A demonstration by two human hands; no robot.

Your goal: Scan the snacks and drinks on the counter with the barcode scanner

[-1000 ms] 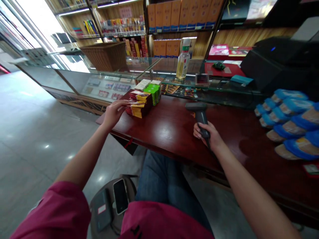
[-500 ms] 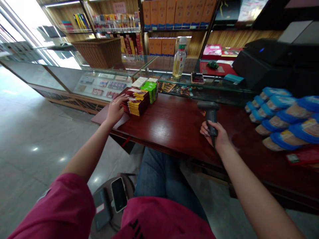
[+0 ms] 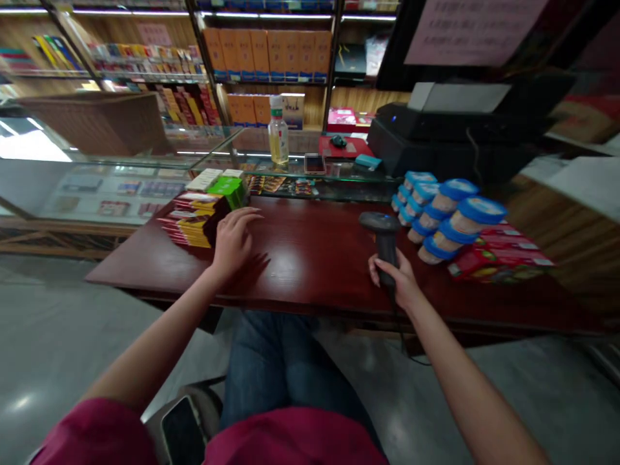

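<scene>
My right hand (image 3: 400,278) is wrapped round the handle of a dark barcode scanner (image 3: 385,242), held over the reddish-brown wooden desk (image 3: 310,258) with its head up and its cord hanging down. My left hand (image 3: 235,242) is raised over the desk with nothing in it, fingers stretched forward and to the right. Just left of it stand stacks of red and yellow packets (image 3: 194,216). Behind these are green packets (image 3: 228,188) and white boxes (image 3: 206,179). My left hand partly covers the right side of the red and yellow stack.
Stacked blue-lidded tubs (image 3: 450,223) and red boxes (image 3: 504,252) stand on the desk's right side. A glass counter behind holds a bottle (image 3: 279,135) and a phone (image 3: 314,163). Another phone (image 3: 184,433) lies on a stool beside my leg. A wicker basket (image 3: 97,123) sits back left.
My left hand has come off the red and yellow packets and moved right. The view has turned right. My right hand still holds the scanner.
</scene>
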